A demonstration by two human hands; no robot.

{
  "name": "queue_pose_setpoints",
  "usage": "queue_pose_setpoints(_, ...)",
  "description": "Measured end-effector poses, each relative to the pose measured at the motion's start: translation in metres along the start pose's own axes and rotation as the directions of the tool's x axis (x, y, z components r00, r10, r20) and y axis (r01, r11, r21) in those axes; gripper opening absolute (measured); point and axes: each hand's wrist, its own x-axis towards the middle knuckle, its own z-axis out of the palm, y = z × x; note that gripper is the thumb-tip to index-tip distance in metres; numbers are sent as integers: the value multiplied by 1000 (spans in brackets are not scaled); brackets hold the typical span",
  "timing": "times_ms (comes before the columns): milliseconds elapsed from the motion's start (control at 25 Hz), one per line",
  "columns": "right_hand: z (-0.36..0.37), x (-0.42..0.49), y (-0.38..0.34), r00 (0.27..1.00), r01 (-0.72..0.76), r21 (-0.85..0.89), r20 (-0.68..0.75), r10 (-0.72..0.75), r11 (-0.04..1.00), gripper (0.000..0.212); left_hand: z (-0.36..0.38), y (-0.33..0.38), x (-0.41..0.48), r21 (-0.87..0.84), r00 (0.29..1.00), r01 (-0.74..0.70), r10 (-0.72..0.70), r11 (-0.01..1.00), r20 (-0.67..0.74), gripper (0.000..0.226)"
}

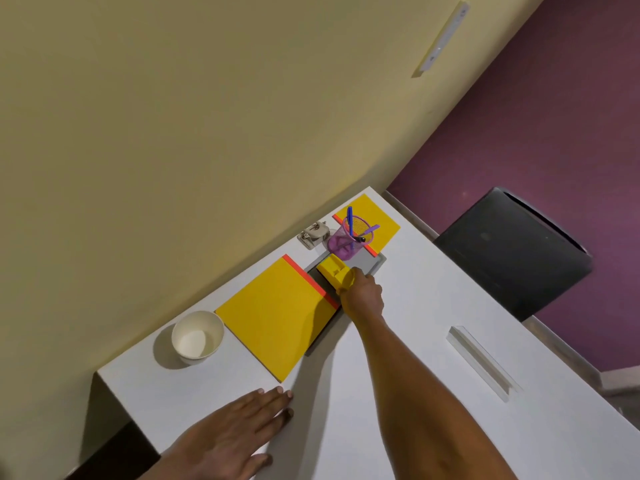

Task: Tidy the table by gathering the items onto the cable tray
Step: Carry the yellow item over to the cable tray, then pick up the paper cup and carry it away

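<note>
While your right hand (362,296) curls round yellow plastic blocky holder (331,270) over grey cable tray (367,263), expect light, rigid, slick: grip flanks. Left hand (235,434) flat, fingers together.

Cream-yellow wall (173,133) meets a purple wall (536,133) at the corner, with a white bar fixture (443,38) mounted high on the cream one. White table (433,341) sits against the cream wall and has a rectangular slot (479,363) in its top. A black rounded object (512,251) stands beside it, type unclear.
</note>
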Motion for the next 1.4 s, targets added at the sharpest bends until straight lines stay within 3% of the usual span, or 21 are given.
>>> queue_pose_setpoints(120,7,10,-3,1000,1,-14,9,-1,1000,56,-5,-1,0,-30,998,32,-30,999,51,64)
queue_pose_setpoints(320,15,21,-6,999,13,-7,39,-13,1000,60,-10,-3,-2,6,994,68,-67,998,-83,61)
queue_pose_setpoints(520,21,26,-8,998,12,6,64,-12,1000,65,1,-5,-3,149,975,62,-29,987,-219,64)
queue_pose_setpoints(640,20,26,-8,996,2,13,94,-3,1000,72,-1,-3,-4,49,984,-5,13,999,-175,67)
queue_pose_setpoints(720,17,22,-9,998,-14,-9,60,14,1000,74,-10,-1,-3,-26,993,-41,38,999,-110,64)
queue_pose_setpoints(840,11,3,-20,995,37,6,-90,-36,999,65,-13,5,-7,22,989,-31,34,999,-145,65)
queue_pose_setpoints(960,6,-31,-48,974,177,225,-177,-138,958,52,-16,8,-10,-47,989,33,-39,998,-140,64)
queue_pose_setpoints(1120,20,-92,-94,942,335,377,-112,-316,864,48,-14,7,-8,-86,994,50,-57,995,-88,67)
queue_pose_setpoints(1280,48,-141,-124,915,362,332,53,-401,871,65,-8,9,-11,-173,995,41,-57,984,-86,58)
queue_pose_setpoints(1400,64,-159,-130,918,342,268,113,-381,901,59,-2,11,-13,-181,990,76,-95,981,-102,59)
